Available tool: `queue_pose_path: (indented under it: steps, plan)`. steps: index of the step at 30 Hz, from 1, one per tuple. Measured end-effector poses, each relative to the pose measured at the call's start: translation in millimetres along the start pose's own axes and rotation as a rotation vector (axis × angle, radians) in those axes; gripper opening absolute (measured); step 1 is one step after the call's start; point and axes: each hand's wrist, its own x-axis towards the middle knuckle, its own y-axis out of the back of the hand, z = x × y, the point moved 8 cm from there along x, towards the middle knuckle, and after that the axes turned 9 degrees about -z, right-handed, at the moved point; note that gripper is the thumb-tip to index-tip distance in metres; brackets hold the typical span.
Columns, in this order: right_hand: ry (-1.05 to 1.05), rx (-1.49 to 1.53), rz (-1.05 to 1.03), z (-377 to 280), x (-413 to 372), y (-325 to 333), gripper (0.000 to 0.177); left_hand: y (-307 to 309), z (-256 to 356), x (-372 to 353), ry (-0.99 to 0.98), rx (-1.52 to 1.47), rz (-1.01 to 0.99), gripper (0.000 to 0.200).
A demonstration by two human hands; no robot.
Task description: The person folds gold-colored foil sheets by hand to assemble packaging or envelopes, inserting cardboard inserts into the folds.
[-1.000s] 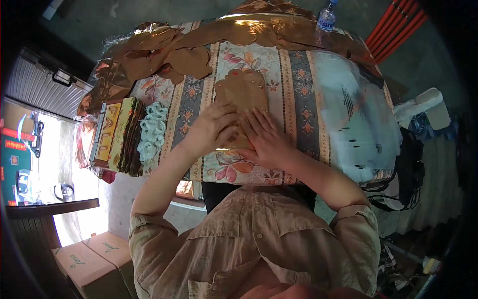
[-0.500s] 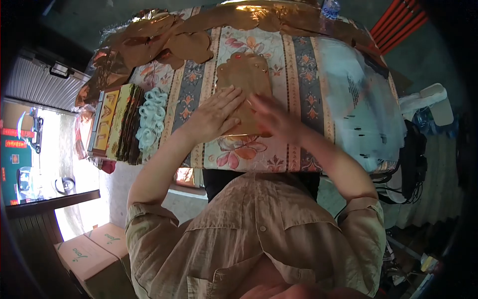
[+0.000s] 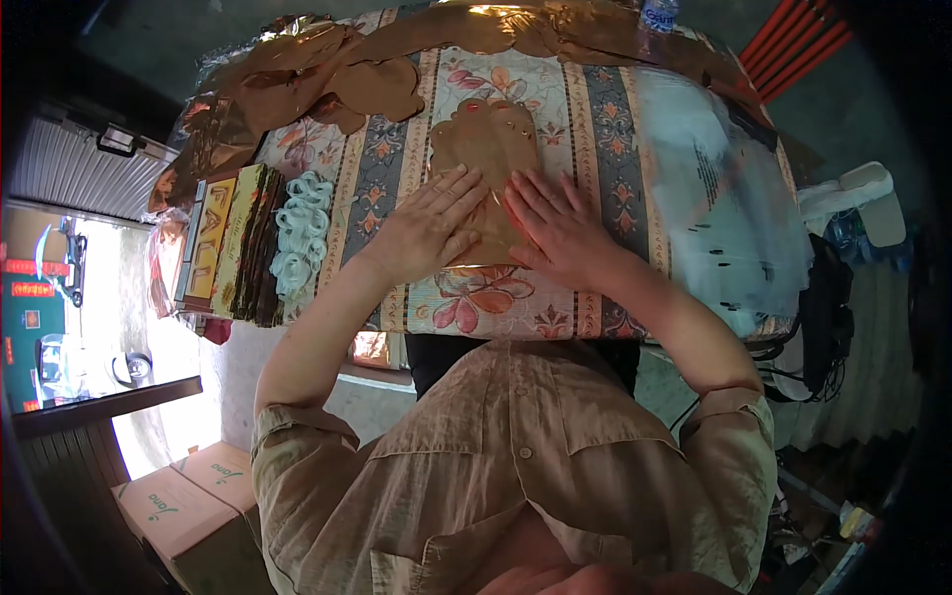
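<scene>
A shiny golden-brown sheet with a scalloped far edge [image 3: 486, 149] lies flat on the patterned tablecloth [image 3: 387, 164] in front of me. My left hand [image 3: 428, 224] rests flat on its left side, fingers stretched forward. On the right edge of the sheet lies my right hand [image 3: 561, 230], palm down with its fingers spread. Neither hand grips anything. The middle of the sheet shows between the hands, and parts of both sides are hidden under them.
White ribbon-like coils [image 3: 300, 236] and a stack of printed packs [image 3: 230, 243] stand at the left. Clear plastic bags [image 3: 719, 208] cover the right side. More brown sheets [image 3: 382, 91] and a bottle [image 3: 658, 15] lie along the far edge.
My right hand, blurred before, has shifted slightly right and now lies spread at the sheet's right edge. My left hand has stayed nearly in place.
</scene>
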Motion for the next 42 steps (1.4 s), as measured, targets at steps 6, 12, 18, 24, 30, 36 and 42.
queue_pose_path:
  steps: [6,12,18,24,30,36,42]
  plan:
    - [-0.025,-0.088,-0.030,-3,1,0,0.074,7,-6,-4,0.037,-0.148,-0.003,0.057]
    - [-0.017,-0.104,-0.020,-3,0,-1,0.075,19,-2,-21,-0.064,-0.235,-0.029,0.059]
    - [-0.007,-0.088,0.008,-3,-1,0,0.075,8,0,-32,-0.010,-0.167,-0.114,0.062]
    - [-0.011,-0.103,-0.010,-4,-1,2,0.075,5,-2,-33,0.007,-0.141,-0.152,0.068]
    - [-0.009,-0.094,-0.022,-4,0,3,0.075,20,-10,-27,-0.036,-0.260,-0.101,0.062]
    - [-0.030,-0.124,-0.073,-4,0,3,0.076,37,-67,-9,0.403,-0.569,0.189,0.035]
    - [-0.020,-0.106,-0.045,-3,1,0,0.075,20,-94,22,0.629,-0.344,0.024,0.048]
